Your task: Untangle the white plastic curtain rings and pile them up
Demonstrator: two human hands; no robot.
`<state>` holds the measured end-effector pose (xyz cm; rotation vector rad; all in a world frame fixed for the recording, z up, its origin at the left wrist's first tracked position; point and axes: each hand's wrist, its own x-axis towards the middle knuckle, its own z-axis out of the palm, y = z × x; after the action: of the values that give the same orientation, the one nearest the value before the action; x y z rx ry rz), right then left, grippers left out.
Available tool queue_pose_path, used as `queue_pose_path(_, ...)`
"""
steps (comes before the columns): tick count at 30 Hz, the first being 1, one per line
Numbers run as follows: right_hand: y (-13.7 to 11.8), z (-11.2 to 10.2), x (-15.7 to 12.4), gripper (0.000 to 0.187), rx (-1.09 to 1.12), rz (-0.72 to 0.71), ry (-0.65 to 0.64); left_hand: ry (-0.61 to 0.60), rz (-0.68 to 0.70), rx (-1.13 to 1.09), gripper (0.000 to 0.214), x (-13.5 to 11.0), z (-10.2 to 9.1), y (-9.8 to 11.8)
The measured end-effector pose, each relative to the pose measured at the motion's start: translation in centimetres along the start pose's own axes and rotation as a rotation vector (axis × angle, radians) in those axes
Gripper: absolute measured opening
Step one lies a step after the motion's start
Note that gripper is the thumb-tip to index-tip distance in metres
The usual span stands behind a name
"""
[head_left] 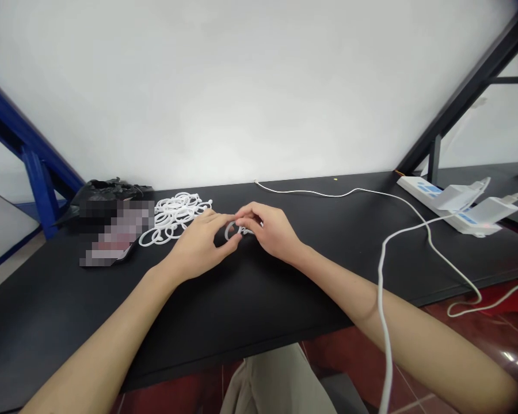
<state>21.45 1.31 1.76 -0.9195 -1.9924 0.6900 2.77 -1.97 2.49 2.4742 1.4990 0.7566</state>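
A white ring (227, 231) stands between my hands above the black table, partly covered by fingers. My left hand (202, 244) curls round its left side, with thumb and forefinger meeting its edge. From the right, my right hand (273, 230) pinches the ring with thumb and fingertips bent together. A small white piece shows under the right fingers; its shape is mostly hidden. Just beyond my left hand lies a loose pile of several white rings (172, 213), some with small round knobs.
At the left are a black plastic bag (107, 190) and a blurred-out phone-like object (121, 233). A white power strip (449, 204) with plugs sits at the right. One white cable (382, 299) crosses over my right forearm. A pale wall (242, 86) rises behind the table (242, 305).
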Motion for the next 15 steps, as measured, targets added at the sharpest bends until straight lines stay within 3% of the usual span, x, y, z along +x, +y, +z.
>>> queue_pose_path(3, 0.6, -0.2, 0.2, 0.023, -0.099, 0.032, -0.002, 0.144, -0.067, 0.108, 0.04, 0.3, -0.2, -1.0)
queue_pose_path(7, 0.9, -0.6, 0.1, 0.024, -0.338, -0.02, -0.086, 0.321, -0.305, 0.306, 0.052, 0.4, -1.1, -3.2)
queue_pose_path(10, 0.7, -0.7, -0.2, 0.031, -0.455, -0.043, -0.209, 0.344, -0.467, 0.358, 0.055, 0.0, -1.8, -4.7)
queue_pose_path(15, 0.4, -0.7, -0.5, 0.024, -0.525, -0.065, -0.308, 0.324, -0.482, 0.335, 0.048, -0.8, -2.1, -6.0)
